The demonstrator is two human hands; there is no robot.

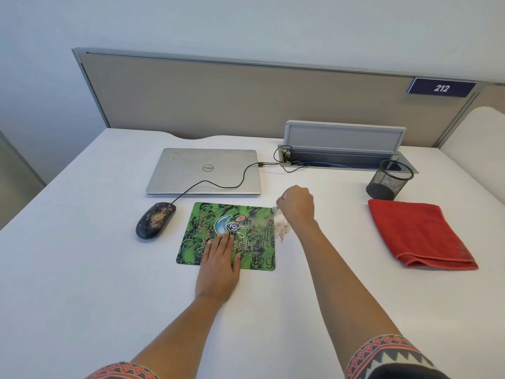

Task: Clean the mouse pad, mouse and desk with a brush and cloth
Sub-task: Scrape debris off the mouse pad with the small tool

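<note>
Left hand (220,265) pressing flat on mouse pad (251,236); right hand (296,205) grip closing around brush (276,210), pushing crumbs (281,228) onto surface (82,269). Mouse (155,220) still gritty, cloth (418,232) lying untouched.

The right hand (296,205) hides nearly all of the brush (275,210), the left hand (220,265) covers part of the mouse pad (246,236), and both sleeves are cut off by the bottom edge.
</note>
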